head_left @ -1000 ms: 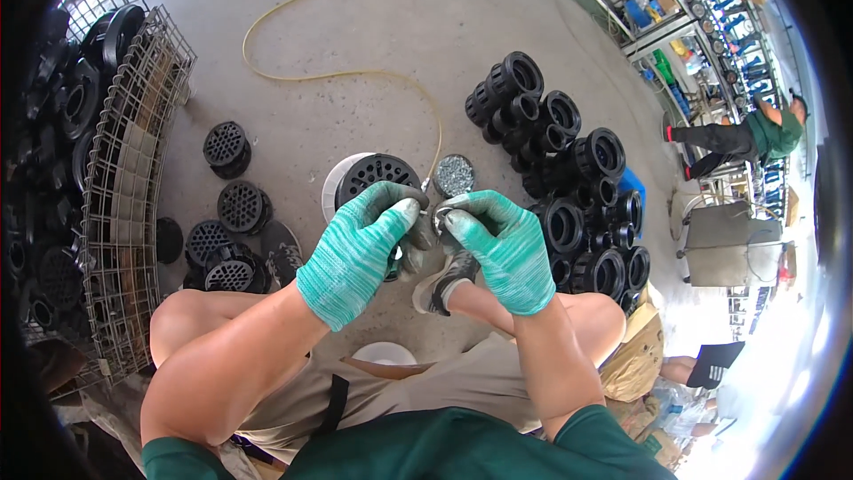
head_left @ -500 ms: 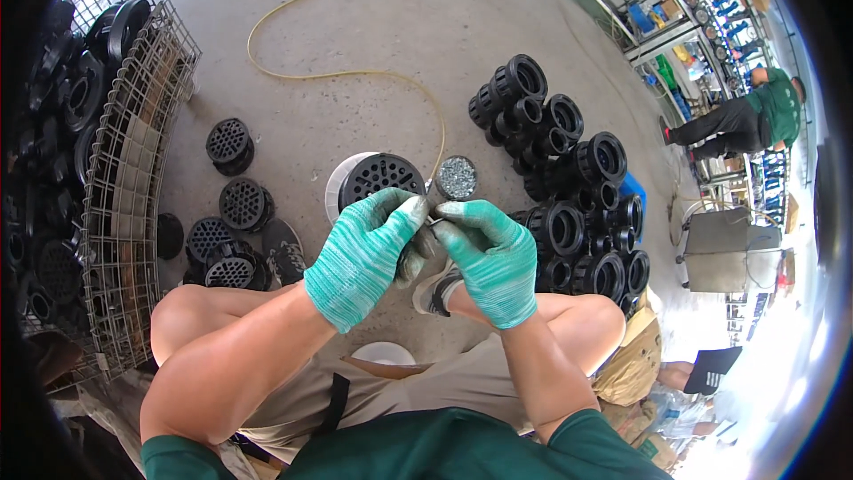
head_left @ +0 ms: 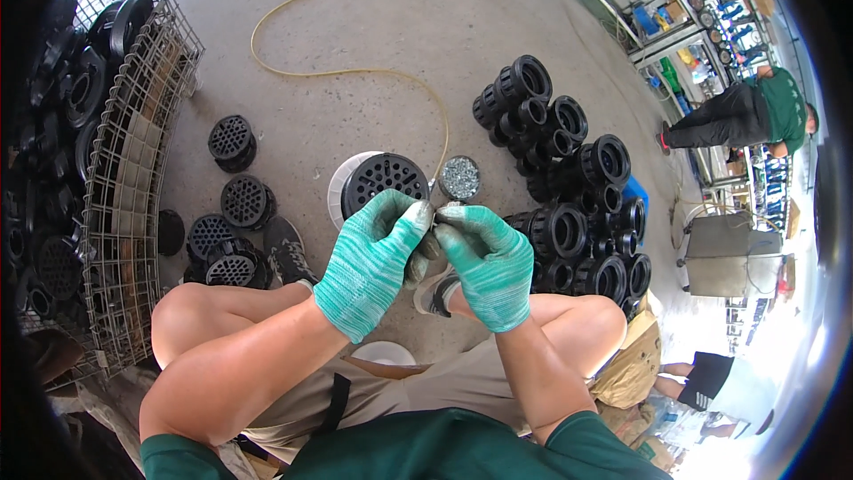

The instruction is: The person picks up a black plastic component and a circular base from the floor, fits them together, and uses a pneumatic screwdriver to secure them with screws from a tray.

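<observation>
Both my hands wear green striped gloves with grey palms and meet in front of me. My left hand [head_left: 375, 258] is closed, thumb and fingertips pinched together. My right hand [head_left: 484, 258] is pinched too, its fingertips against those of the left. Whatever small thing sits between them is too hidden to name. Just beyond the left hand, a black slotted round cover [head_left: 387, 180] lies on a white round base [head_left: 341, 188]. Behind the right hand stands a round container of small metal fasteners [head_left: 460, 178].
Several black perforated caps [head_left: 244, 201] sit on the floor at left, beside a wire cage [head_left: 133, 169] of black parts. Black ribbed fittings [head_left: 562, 229] are stacked at right. A yellow hose [head_left: 342, 73] crosses the floor. One person [head_left: 755, 111] stands by shelves [head_left: 680, 31]; another [head_left: 733, 384] is lower right.
My hands stay pinched together, with the left shifted slightly. The person by the shelves has changed posture, and the one at lower right has come further into view.
</observation>
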The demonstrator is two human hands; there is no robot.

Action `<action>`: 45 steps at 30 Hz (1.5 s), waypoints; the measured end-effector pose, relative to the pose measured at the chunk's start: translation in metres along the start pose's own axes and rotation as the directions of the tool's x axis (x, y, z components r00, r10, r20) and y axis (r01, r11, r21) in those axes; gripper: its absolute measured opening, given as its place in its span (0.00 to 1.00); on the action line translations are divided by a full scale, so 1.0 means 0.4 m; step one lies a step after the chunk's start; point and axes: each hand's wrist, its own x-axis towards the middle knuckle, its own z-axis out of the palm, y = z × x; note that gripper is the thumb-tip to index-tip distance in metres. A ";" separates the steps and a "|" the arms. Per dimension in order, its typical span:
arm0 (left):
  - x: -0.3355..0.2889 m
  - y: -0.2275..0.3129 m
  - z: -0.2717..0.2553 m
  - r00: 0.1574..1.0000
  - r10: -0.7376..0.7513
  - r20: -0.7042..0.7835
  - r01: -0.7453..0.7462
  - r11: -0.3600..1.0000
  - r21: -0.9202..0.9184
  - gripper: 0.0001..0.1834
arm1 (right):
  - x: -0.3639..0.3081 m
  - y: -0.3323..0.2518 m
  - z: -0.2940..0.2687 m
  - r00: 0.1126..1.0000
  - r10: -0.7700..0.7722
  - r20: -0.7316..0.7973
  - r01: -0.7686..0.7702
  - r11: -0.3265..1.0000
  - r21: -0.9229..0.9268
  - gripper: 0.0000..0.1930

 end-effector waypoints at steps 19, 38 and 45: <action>0.011 -0.016 -0.004 0.993 -0.014 0.119 0.036 0.982 -0.187 0.20 | 0.016 -0.020 -0.023 0.969 0.227 0.099 -0.244 0.941 0.236 0.06; 0.028 0.018 -0.030 0.998 0.047 0.044 -0.050 0.996 0.069 0.17 | 0.086 0.037 -0.013 0.936 0.284 0.208 -0.351 0.799 0.488 0.07; 0.036 0.061 -0.020 0.999 0.002 0.037 0.005 0.987 -0.164 0.12 | 0.153 0.561 0.018 0.788 0.615 0.034 -0.592 0.741 0.316 0.10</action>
